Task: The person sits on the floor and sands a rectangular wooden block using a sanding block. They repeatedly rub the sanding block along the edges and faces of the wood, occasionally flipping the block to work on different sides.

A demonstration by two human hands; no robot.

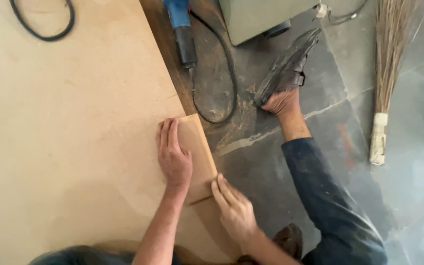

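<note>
A small flat wooden piece (198, 147) lies at the right edge of a large pale board (69, 127). My left hand (172, 154) presses flat on the piece's left side, fingers pointing away from me. My right hand (234, 208) rests at the piece's near right corner, fingers together against its edge. A thin dark pencil-like stick (201, 199) shows between the two hands; which hand holds it I cannot tell.
A blue power tool (181, 27) with a black cable (222, 73) lies on the dusty stone floor beyond the board. A grey-green machine base (256, 17), a broom (386, 73), and my leg with sandalled foot (285, 68) are to the right.
</note>
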